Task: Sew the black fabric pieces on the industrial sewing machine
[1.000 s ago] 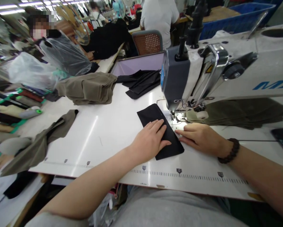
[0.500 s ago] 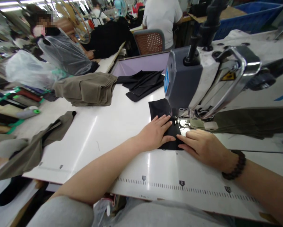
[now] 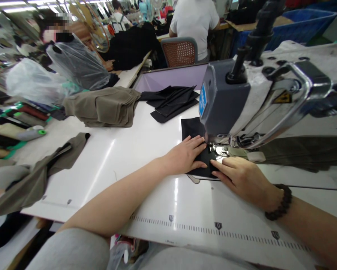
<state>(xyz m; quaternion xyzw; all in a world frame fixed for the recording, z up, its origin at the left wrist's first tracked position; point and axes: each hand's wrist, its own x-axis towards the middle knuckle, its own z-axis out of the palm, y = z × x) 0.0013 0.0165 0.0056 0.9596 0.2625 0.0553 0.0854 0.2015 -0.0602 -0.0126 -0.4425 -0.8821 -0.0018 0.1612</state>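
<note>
A black fabric piece (image 3: 191, 127) lies flat on the white sewing table, its right edge by the presser foot (image 3: 220, 150) of a sewing machine (image 3: 224, 93). My left hand (image 3: 185, 155) rests flat on this fabric, fingers stretched and slightly spread, left of the needle area. My right hand (image 3: 243, 178), with a dark beaded bracelet (image 3: 280, 202) at the wrist, touches the fabric's right side near the front. Its index finger and thumb reach out apart, and the other fingers are bent. The machine head hides part of the fabric's far right corner.
Black cut pieces (image 3: 172, 101) and a stack of brown-grey fabric (image 3: 103, 107) lie at the back. More brown-grey fabric (image 3: 64, 157) is on the left, near thread cones (image 3: 27, 131). Olive strips (image 3: 300, 150) lie right of the needle. Co-workers sit beyond the table.
The view has shifted slightly, so the machine appears farther right. Both hands stay on the black fabric in nearly the same pose. A pale rounded edge now shows beneath the fabric's front edge.
</note>
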